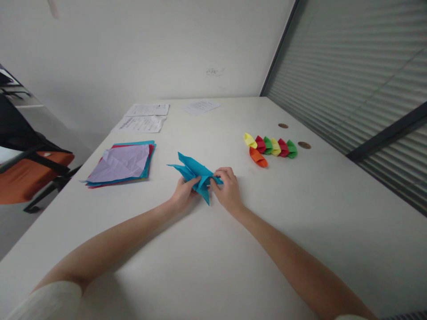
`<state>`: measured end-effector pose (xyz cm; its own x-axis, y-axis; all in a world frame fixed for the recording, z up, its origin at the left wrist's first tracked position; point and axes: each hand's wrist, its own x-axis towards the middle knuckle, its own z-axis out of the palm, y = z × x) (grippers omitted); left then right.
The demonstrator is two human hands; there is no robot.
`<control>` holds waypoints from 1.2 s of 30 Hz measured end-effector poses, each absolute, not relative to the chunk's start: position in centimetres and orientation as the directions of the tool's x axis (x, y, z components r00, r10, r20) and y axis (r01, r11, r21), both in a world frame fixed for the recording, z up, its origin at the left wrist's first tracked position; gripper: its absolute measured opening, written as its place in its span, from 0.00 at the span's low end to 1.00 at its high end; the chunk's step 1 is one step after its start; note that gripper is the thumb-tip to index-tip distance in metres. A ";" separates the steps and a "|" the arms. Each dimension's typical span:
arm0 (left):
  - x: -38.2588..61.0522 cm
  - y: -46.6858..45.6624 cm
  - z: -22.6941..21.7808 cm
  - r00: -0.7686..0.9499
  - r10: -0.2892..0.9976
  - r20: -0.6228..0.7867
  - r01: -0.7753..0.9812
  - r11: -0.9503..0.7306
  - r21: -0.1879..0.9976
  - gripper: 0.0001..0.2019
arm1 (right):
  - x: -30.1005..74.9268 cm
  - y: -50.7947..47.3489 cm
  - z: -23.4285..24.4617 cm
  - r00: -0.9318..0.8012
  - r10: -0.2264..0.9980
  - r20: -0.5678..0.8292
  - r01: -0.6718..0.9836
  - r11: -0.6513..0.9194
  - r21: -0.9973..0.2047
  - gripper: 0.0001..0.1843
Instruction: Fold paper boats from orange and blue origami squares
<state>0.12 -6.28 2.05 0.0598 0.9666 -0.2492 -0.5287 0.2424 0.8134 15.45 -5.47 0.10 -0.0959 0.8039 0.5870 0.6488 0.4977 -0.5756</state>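
Between my hands is a blue sheet of origami paper point(196, 168), folded into several pointed flaps that spread to the upper left and downward. My left hand point(184, 192) grips its lower left side, the thumb lying on top and the other fingers mostly hidden beneath. At the right end, my right hand point(228, 189) pinches a narrow tip of the paper between thumb and fingers. Both hands are low over the white table point(200, 266).
To the left lies a stack of coloured paper with a creased purple sheet point(122, 163) on top. Several small folded paper pieces point(267, 146) sit at the right, an orange one point(258, 157) in front. Printed sheets point(142, 124) lie farther back. An orange chair point(36, 171) stands beyond the left edge.
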 end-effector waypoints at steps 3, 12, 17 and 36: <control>0.1 -6.4 2.2 0.088 0.968 -0.236 -0.524 0.246 0.816 0.08 | 15.6 -5.3 -0.1 -0.101 0.803 0.588 0.605 0.519 -0.604 0.04; 0.1 -6.3 2.1 0.164 0.929 -0.330 -0.550 0.364 0.751 0.08 | 15.5 -5.2 -0.3 -0.177 0.792 0.585 0.549 0.572 -0.609 0.06; 0.0 -6.0 1.8 0.176 0.933 -0.314 -0.536 0.359 0.764 0.09 | 15.7 -5.2 -0.2 -0.220 0.767 0.602 0.486 0.622 -0.614 0.11; -0.5 -5.6 2.0 0.098 0.920 -0.380 -0.452 0.382 0.806 0.07 | 16.0 -5.8 0.2 -0.221 0.674 0.705 0.615 0.657 -0.436 0.08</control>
